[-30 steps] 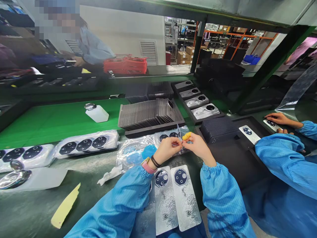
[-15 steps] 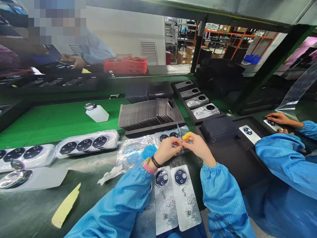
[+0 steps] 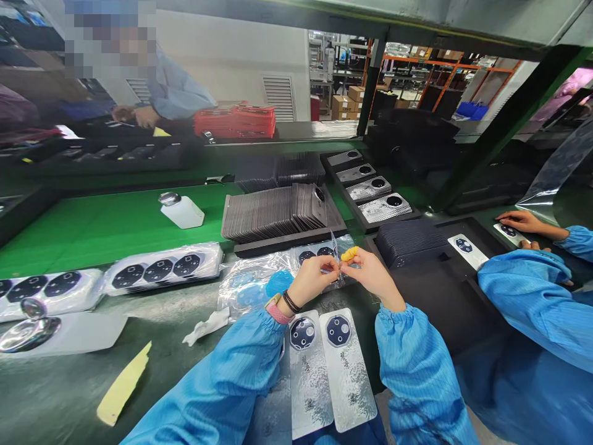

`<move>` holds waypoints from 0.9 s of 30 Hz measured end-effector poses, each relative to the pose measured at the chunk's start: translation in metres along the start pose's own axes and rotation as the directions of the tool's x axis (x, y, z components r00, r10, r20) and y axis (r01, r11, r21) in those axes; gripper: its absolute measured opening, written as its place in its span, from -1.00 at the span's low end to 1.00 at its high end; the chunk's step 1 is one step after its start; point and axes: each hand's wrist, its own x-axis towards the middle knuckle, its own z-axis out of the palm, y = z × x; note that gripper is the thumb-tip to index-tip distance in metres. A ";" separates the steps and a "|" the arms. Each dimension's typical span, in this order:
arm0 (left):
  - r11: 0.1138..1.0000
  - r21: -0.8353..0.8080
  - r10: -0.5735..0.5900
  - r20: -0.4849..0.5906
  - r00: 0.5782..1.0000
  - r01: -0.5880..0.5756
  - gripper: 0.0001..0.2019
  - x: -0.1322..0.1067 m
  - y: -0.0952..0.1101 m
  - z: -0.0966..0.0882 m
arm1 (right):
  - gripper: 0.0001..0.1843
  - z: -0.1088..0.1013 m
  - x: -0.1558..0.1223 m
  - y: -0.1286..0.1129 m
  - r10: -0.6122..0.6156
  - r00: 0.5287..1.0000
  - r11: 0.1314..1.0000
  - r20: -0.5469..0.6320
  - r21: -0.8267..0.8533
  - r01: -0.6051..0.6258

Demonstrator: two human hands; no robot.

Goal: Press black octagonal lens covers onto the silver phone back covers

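My left hand [image 3: 311, 279] and my right hand [image 3: 369, 273] meet above the bench, fingertips pinched together on a small clear film piece [image 3: 334, 247] that sticks up between them. A yellow finger cot [image 3: 349, 253] covers my right index finger. Both hands are closed in a pinch. Below them two silver phone back covers [image 3: 331, 368] with dark octagonal camera rings lie side by side at the bench's front edge. Under the hands lies a clear plastic bag [image 3: 252, 281] with blue discs and camera rings.
A rack of stacked silver covers [image 3: 278, 213] stands behind my hands, with a tray of four covers [image 3: 370, 188] to its right. A white bottle [image 3: 180, 211] sits on the green belt. Bagged camera rings [image 3: 160, 269] lie left. A co-worker's hand [image 3: 523, 221] and blue sleeve are right.
Both hands stay pinched on the film at the same spot; only the fingers shift slightly. The person across the bench has moved a little.
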 end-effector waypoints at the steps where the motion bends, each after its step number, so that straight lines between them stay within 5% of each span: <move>1: 1.000 0.002 -0.004 -0.003 1.000 0.004 -0.89 0.000 0.000 0.000 | -0.90 0.000 0.000 0.000 -0.001 1.000 1.000 0.001 -0.002 0.001; 9: 0.998 0.040 -0.047 -0.040 0.998 0.049 -0.87 0.003 -0.006 0.002 | -0.88 0.000 -0.002 -0.011 0.052 0.996 0.980 -0.069 -0.188 -0.064; 18: 0.980 0.170 -0.099 -0.024 0.995 0.102 -0.83 0.021 -0.009 0.016 | -0.83 -0.004 -0.006 -0.020 0.118 0.962 0.816 -0.247 -0.528 -0.236; 21: 0.966 0.229 -0.123 0.009 0.992 0.118 -0.81 0.028 -0.010 0.022 | -0.80 -0.002 -0.009 -0.026 0.180 0.940 0.698 -0.290 -0.636 -0.330; 25: 0.945 0.285 -0.176 0.028 0.984 0.161 -0.82 0.035 -0.012 0.029 | -0.74 0.002 -0.012 -0.037 0.273 0.905 0.421 -0.327 -0.805 -0.418; 27: 0.939 0.292 -0.202 0.031 0.979 0.184 -0.82 0.038 -0.013 0.031 | -0.72 0.004 -0.013 -0.039 0.281 0.901 0.389 -0.330 -0.819 -0.421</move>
